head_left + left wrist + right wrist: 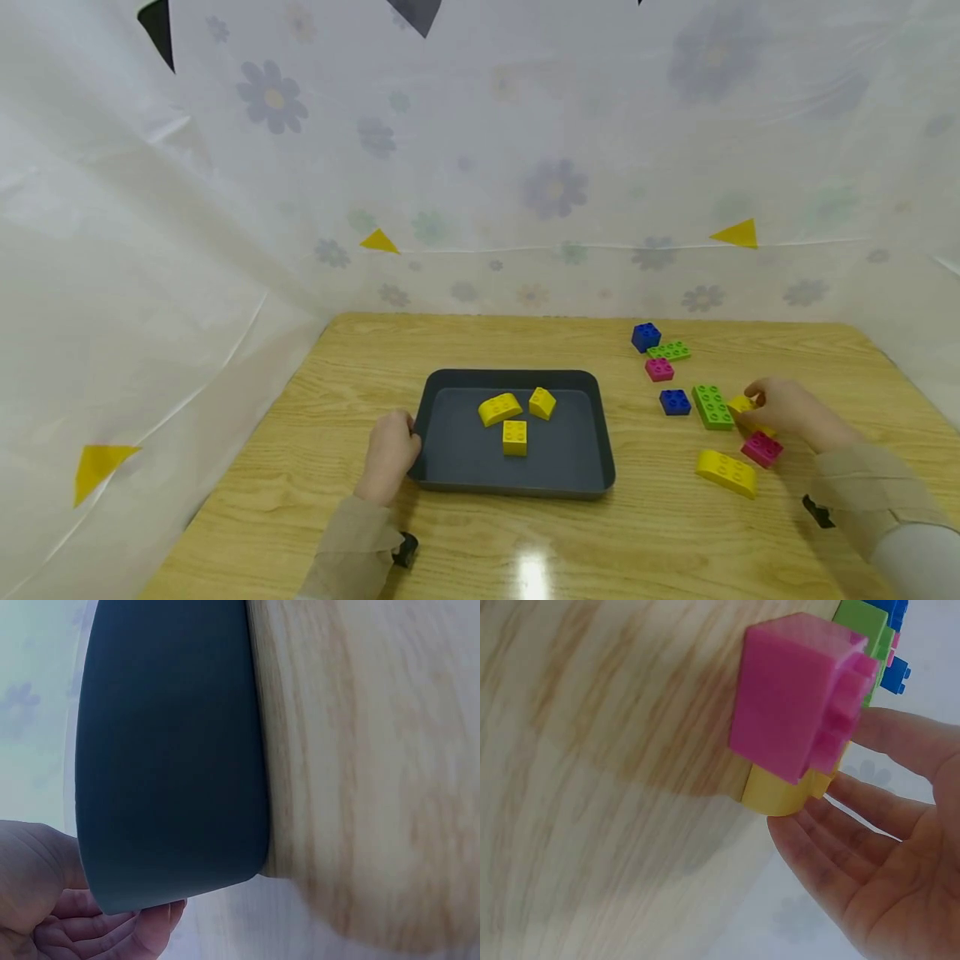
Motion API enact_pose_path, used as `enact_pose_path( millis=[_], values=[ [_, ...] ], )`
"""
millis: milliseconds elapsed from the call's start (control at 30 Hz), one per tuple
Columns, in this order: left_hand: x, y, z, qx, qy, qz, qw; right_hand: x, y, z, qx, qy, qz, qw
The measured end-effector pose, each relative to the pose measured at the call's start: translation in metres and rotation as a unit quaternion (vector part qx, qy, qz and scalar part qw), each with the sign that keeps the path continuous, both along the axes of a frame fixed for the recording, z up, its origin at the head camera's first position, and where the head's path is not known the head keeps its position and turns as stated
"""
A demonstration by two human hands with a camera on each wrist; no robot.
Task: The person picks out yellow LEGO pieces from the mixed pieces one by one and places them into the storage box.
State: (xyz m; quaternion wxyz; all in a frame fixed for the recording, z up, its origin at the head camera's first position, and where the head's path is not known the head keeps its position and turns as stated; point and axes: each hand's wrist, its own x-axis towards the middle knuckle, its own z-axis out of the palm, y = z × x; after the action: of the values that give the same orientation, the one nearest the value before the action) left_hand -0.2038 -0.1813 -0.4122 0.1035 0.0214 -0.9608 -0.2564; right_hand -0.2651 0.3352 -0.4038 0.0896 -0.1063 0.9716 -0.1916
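Observation:
At the dark grey tray's (pixel 457 462) left wall, my left hand (pixel 392 454) grips the rim with curled fingers. Inside the tray lie a curved yellow brick (pixel 499 409), a small sloped yellow brick (pixel 542 403) and a square yellow brick (pixel 514 437). Over on the right, my right hand (pixel 787 408) pinches a yellow brick (pixel 741 405) on the table, partly hidden by the fingers. A pink brick (pixel 780 697) stands close to that yellow brick, nearer the wrist camera.
Around the right hand are a long green brick (pixel 712 407), a blue brick (pixel 675 402) and a curved yellow brick (pixel 727 473). Farther back sit a pink brick (pixel 659 369), a flat green brick (pixel 669 351) and a taller blue brick (pixel 646 337). A flowered curtain (pixel 480 167) hangs behind the wooden table (pixel 465 542).

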Motion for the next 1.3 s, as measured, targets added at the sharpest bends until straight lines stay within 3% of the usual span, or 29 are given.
enact_pose_path(
  millis=[200, 1000, 1300],
  values=[
    [0.0002, -0.0003, -0.0005, 0.006, -0.001, 0.0, 1.0, -0.0009, -0.0002, -0.0004, 0.002, -0.023, -0.01, 0.9997],
    [0.0003, -0.0006, 0.002, 0.003, -0.009, 0.0, 1.0, -0.0003, 0.0001, -0.0008, -0.008, -0.032, -0.013, 0.9994],
    [0.001, -0.0002, 0.0014, 0.002, -0.012, 0.001, 0.9999, -0.0026, 0.0008, 0.0084, -0.006, 0.015, -0.008, 0.9998]
  ],
)
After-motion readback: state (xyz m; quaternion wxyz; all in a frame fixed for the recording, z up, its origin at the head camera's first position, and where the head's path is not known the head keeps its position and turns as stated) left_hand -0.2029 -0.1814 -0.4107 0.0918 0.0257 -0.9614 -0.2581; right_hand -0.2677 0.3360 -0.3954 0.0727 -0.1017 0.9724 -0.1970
